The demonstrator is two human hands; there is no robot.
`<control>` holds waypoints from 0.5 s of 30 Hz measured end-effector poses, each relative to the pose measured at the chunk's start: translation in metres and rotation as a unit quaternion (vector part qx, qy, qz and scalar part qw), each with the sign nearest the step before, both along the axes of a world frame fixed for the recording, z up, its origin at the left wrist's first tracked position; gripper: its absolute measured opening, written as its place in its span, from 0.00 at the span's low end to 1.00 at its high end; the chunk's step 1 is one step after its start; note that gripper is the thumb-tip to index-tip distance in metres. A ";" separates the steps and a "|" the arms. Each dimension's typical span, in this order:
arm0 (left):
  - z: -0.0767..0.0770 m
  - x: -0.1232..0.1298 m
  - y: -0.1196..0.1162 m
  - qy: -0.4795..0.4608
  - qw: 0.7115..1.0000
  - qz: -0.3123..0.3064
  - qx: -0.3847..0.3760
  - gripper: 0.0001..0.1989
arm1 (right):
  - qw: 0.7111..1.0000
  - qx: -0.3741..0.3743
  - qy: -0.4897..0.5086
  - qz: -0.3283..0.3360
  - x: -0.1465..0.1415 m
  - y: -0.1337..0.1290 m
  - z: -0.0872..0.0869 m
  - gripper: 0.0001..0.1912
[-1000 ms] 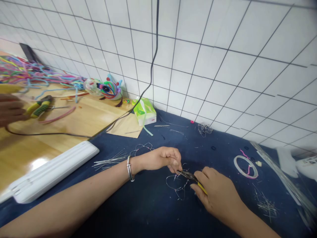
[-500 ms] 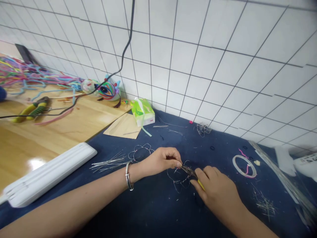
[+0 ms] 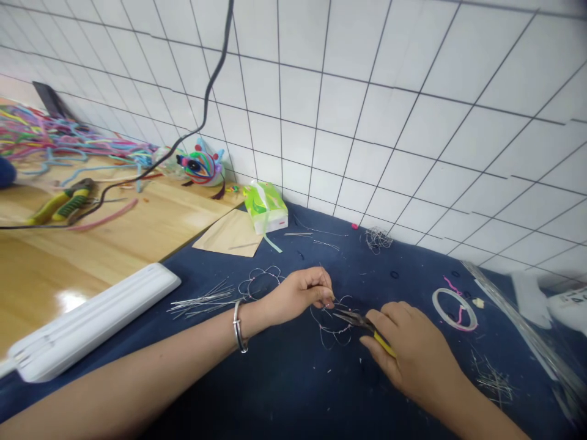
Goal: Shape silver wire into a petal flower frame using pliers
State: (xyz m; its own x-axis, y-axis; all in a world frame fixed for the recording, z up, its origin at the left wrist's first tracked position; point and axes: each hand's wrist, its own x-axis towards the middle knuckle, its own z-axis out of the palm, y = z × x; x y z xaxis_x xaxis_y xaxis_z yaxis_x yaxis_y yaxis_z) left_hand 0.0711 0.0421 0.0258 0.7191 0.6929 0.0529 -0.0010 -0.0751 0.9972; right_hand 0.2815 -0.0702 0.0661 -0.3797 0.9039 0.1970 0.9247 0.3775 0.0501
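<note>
My left hand (image 3: 306, 294), with a silver bangle on the wrist, pinches a thin wire frame (image 3: 334, 330) bent into loops like a flower outline. My right hand (image 3: 403, 342) is wrapped round the yellow handles of pliers (image 3: 353, 318). The jaws point left and look slightly parted, close to the wire near my left fingertips; whether they touch it I cannot tell. A second looped wire frame (image 3: 260, 282) lies on the dark blue cloth behind my left wrist, and a bundle of straight wires (image 3: 202, 300) is beside it.
A white power strip (image 3: 96, 321) lies at left. Yellow-green pliers (image 3: 68, 201) and pipe cleaners (image 3: 68, 137) are on the wooden table. Behind stand a tissue pack (image 3: 266, 208) and tangled wire (image 3: 378, 238). A tape roll (image 3: 454, 308) and wire scraps (image 3: 495, 382) lie right.
My right hand has drawn the pliers a little to the right, away from my left fingertips. My left hand keeps its pinch on the wire frame, its fingers shifted slightly.
</note>
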 end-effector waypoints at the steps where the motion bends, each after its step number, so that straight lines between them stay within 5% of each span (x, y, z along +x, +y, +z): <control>1: 0.000 -0.001 0.001 -0.005 1.000 -0.004 0.001 0.05 | 1.000 -0.005 0.019 0.007 0.005 0.002 0.002 0.12; 11: 0.004 -0.004 0.004 -0.012 0.997 -0.034 0.070 0.06 | 0.996 -0.015 0.081 0.035 0.016 0.007 0.004 0.13; 15: 0.011 -0.006 0.004 0.001 0.993 -0.058 0.101 0.06 | 0.996 0.020 0.091 0.000 0.021 0.009 0.004 0.13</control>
